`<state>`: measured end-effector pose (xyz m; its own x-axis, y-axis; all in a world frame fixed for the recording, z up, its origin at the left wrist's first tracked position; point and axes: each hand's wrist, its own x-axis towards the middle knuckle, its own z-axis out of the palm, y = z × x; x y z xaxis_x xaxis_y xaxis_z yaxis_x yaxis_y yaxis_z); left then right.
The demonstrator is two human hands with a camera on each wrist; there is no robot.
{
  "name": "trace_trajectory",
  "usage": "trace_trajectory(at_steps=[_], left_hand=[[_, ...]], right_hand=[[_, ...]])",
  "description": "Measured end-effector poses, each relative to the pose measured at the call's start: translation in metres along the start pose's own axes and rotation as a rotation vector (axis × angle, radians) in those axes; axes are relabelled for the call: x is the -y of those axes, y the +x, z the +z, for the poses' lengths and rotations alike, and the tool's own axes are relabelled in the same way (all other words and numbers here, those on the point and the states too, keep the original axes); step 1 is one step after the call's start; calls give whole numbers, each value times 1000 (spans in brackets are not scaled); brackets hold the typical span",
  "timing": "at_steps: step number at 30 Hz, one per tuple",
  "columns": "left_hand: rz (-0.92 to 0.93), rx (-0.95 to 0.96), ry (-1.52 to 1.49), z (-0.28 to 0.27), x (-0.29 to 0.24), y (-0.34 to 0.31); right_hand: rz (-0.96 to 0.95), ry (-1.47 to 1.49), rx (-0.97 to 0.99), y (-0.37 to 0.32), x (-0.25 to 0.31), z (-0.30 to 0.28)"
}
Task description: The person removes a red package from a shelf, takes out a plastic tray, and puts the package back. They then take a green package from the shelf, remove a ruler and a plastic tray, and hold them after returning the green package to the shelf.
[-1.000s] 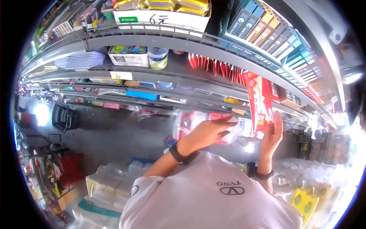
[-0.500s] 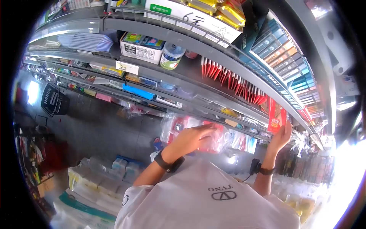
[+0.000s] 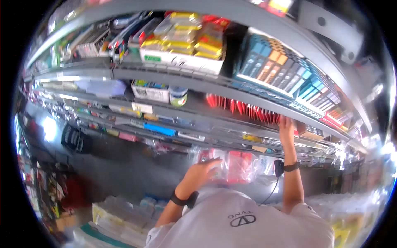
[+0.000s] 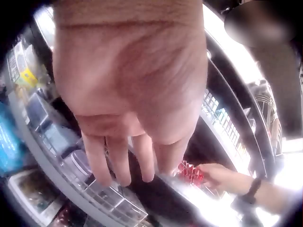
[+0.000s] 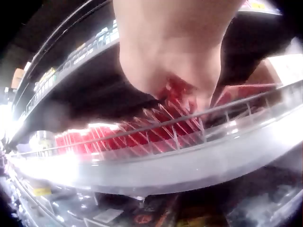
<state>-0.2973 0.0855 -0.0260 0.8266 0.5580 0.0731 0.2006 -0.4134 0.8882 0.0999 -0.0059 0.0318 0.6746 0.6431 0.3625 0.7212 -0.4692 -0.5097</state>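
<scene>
My right hand reaches into the shelf at the right end of a row of thin red packets. In the right wrist view, its thumb and fingers pinch a red packet just behind the wire rail; the fingertips are partly hidden by the packets. The other red packets stand on edge, side by side, along the shelf front. My left hand hangs in front of the lower shelves, holding nothing, its fingers extended in the left wrist view. Behind it shows a clear plastic bag with red contents.
Above the packets, a shelf bears a display of small blue, orange and dark boxes and a white carton of yellow packs. A wire rail edges the packet shelf. Left of the packets stands a tub. A black basket sits farther left.
My right hand has carried the red packet up from below the shelf edge into the row's right end. My left hand has lowered slightly. The head view has shifted.
</scene>
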Motion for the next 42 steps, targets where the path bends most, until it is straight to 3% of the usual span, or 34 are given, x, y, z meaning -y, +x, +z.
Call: trace_trajectory(at_steps=[3, 6, 9, 10, 13, 14, 18, 21, 22, 24, 27, 29, 31, 33, 37, 42], left_hand=[[-19, 43, 27, 4, -1, 4], [-88, 122, 83, 7, -17, 15], [-47, 145, 87, 13, -36, 25], [-33, 140, 86, 19, -38, 31], [69, 113, 47, 32, -54, 47], [21, 159, -15, 35, -66, 55], [288, 84, 80, 53, -103, 100], [528, -103, 232, 74, -129, 144], [569, -147, 224, 83, -135, 162], [644, -220, 201, 100, -141, 197], [498, -260, 271, 128, -146, 227], [580, -240, 341, 141, -145, 243], [610, -163, 428, 144, -148, 248], [592, -221, 403, 149, -139, 254], [613, -337, 382, 158, -119, 264], [573, -419, 427, 165, -118, 265]], right_hand=[[-132, 88, 120, -12, 17, -5], [-336, -18, -126, -26, 27, -14], [-162, -19, -33, -36, 12, -21], [-186, -50, -95, -38, 8, -21], [-78, -23, 26, -29, -1, -23], [-140, -50, -35, -27, -3, -24], [-252, -120, 12, -23, -14, -23], [-415, 68, -178, -28, -19, -28], [-367, 48, -115, -33, -21, -39], [-350, -14, -174, -37, -36, -43], [-226, -138, -288, -52, -53, -43], [-100, -190, -330, -62, -53, -45], [-103, -209, -314, -66, -65, -43], [-134, -284, -295, -67, -74, -43], [-131, -90, -307, -76, -75, -63], [-68, 49, -673, -99, -89, -104]])
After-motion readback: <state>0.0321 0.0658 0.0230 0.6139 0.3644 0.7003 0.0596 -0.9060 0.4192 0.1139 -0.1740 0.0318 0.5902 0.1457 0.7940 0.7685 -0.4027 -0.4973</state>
